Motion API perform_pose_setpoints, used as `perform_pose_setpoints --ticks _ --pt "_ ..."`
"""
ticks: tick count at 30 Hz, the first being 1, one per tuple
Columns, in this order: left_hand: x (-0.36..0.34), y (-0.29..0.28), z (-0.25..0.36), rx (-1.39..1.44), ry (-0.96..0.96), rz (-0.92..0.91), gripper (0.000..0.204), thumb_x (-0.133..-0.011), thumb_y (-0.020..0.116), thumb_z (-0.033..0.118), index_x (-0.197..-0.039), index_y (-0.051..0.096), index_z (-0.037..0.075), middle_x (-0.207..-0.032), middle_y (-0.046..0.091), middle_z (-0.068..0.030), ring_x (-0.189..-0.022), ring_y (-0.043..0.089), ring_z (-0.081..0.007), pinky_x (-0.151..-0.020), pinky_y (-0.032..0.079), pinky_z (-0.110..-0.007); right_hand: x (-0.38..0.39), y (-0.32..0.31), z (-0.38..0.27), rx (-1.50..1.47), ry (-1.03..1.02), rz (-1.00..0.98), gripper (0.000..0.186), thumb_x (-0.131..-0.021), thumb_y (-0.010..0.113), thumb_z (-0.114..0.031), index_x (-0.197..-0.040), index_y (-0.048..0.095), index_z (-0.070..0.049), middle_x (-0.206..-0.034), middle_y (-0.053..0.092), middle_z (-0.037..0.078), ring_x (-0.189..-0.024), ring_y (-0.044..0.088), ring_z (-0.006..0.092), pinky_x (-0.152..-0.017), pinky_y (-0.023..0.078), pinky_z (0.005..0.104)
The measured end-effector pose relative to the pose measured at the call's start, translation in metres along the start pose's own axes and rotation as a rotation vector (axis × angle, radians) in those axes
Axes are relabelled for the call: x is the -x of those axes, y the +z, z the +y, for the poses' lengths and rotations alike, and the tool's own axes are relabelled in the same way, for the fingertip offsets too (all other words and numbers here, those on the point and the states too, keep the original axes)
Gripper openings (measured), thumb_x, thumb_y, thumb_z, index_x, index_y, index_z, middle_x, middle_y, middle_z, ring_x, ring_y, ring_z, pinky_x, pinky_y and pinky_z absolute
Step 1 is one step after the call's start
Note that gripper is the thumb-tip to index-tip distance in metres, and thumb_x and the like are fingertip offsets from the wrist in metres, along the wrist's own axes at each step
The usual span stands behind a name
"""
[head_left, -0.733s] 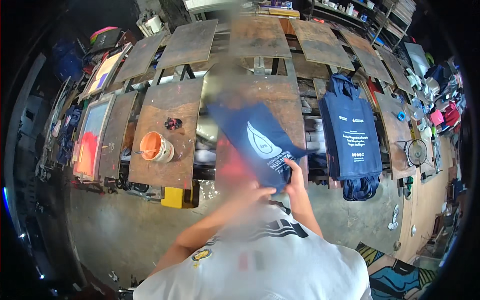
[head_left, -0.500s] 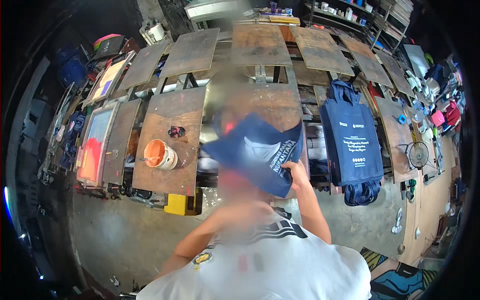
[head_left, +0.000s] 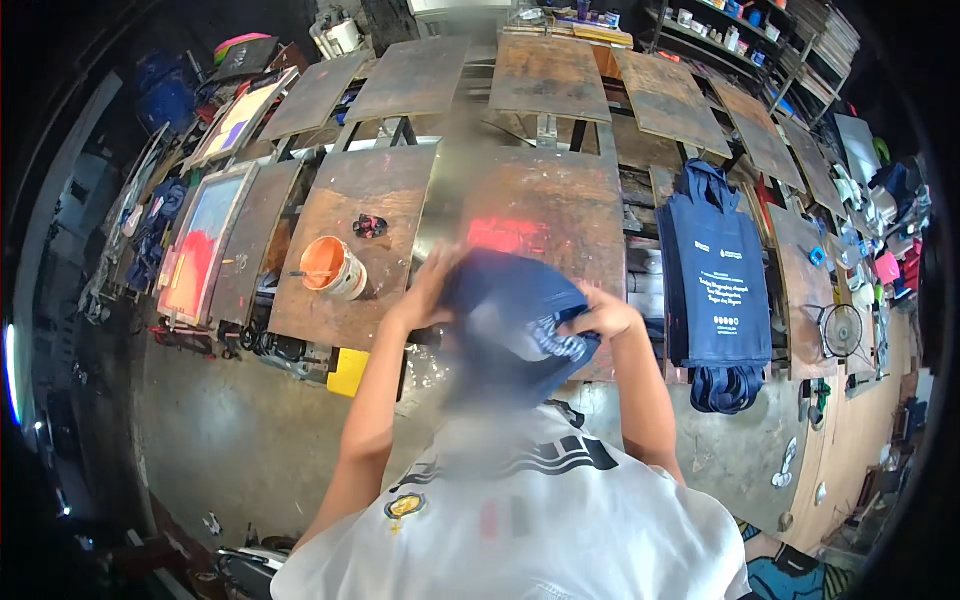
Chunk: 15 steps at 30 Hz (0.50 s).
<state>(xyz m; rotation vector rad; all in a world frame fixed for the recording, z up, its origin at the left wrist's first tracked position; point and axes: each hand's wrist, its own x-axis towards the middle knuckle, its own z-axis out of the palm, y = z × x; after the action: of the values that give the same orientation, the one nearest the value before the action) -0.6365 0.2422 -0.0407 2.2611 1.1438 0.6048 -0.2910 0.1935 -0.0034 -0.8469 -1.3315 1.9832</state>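
A dark navy fabric bag (head_left: 515, 290) with pale print is bunched up in front of me, over the near middle board (head_left: 585, 215) with its red paint mark. My left hand (head_left: 425, 290) grips the bag's left side, its fingertips partly lost in a blurred band. On the other side, my right hand (head_left: 600, 310) has thumb and fingers closed on the bag's right edge. A stack of navy printed bags (head_left: 715, 285) hangs over the board to my right. To my left, a white bucket (head_left: 345, 270) of orange ink stands on a board beside a small dark object (head_left: 370, 226).
Several plywood boards (head_left: 400, 80) on metal arms form two rows. Screen frames (head_left: 205, 240) rest at the left. A small fan (head_left: 840, 330) is at the right, with shelves of containers (head_left: 730, 40) behind and a yellow box (head_left: 350, 370) below.
My left hand has risen from below to the bag's upper left. The bag has gone from spread out to bunched, its print mostly folded away. My right hand stays on it.
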Motion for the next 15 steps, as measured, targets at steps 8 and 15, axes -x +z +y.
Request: perform_pose_setpoints --ticks 8,15 --pt "0.003 0.054 -0.045 0.663 -0.39 -0.166 0.023 -0.084 0.077 0.011 -0.098 0.061 0.004 -0.085 0.067 -0.0007 -0.077 0.062 -0.0115 -0.073 0.05 -0.029 -0.043 -0.078 -0.028 0.743 -0.288 0.62 0.042 -0.08 0.073 -0.013 -0.118 0.063 0.003 -0.105 0.07 0.011 -0.093 0.064 0.0188 -0.082 0.05 0.0325" --pt "0.053 0.089 -0.073 0.547 -0.492 0.562 0.017 -0.091 0.067 0.01 -0.087 0.051 0.004 -0.073 0.048 0.0021 -0.067 0.045 -0.0076 -0.063 0.039 -0.025 -0.038 -0.052 0.062 0.883 -0.24 1.123 0.026 -0.083 0.07 -0.021 -0.1 0.068 -0.001 -0.091 0.07 0.019 -0.087 0.067 0.0369 -0.077 0.052 0.0435"
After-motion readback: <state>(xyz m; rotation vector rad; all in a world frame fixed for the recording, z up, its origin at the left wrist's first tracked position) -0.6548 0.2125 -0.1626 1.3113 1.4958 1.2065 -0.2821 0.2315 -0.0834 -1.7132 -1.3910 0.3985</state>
